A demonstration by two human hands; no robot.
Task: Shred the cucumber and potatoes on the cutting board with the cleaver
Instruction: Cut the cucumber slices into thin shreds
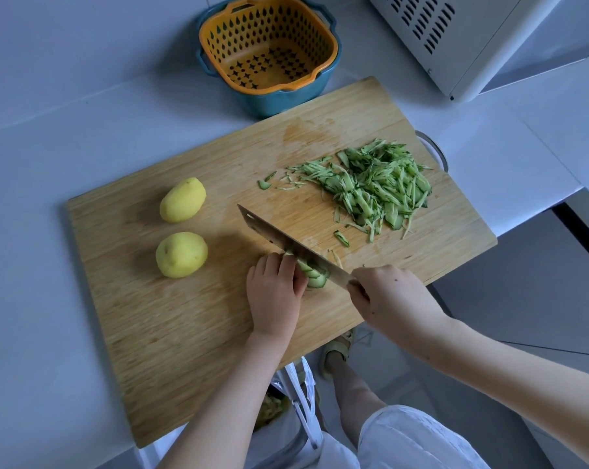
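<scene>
A wooden cutting board (191,319) lies across the white counter. My left hand (275,292) presses down on a fanned stack of cucumber slices (315,274) near the board's front edge. My right hand (392,299) grips the handle of the cleaver (279,236); its blade rests edge-down on the slices right beside my left fingertips. A pile of shredded cucumber (374,184) lies at the board's right. Two peeled yellow potatoes sit whole on the left, one farther back (183,200) and one nearer (181,254).
An orange strainer basket (269,45) nested in a blue bowl stands behind the board. A white appliance (462,38) sits at the back right. The board overhangs the counter's front edge; below it are a bin with a plastic bag (296,401) and my legs.
</scene>
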